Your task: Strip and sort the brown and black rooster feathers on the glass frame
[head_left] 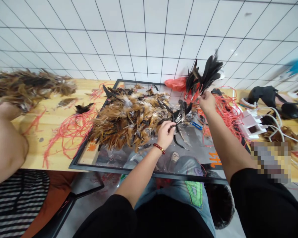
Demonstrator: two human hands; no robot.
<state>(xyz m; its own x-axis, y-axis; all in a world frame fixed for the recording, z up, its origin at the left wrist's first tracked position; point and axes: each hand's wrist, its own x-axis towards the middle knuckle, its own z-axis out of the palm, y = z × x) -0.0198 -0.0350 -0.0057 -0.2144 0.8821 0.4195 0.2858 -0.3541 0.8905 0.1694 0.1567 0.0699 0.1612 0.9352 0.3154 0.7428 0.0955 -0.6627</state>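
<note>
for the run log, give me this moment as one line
left hand: beside brown feathers; right hand: at black feathers; nearby: pink string, blue tool

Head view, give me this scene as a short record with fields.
Left hand: beside dark feathers; grip unclear
Right hand: at the base of black feather bunch; grip unclear
Centre: brown feather pile on black-framed clear panel
Near right hand: pink strings, small blue tool
Right: white plug block
Far left: co-worker's arm beside another feather heap
</note>
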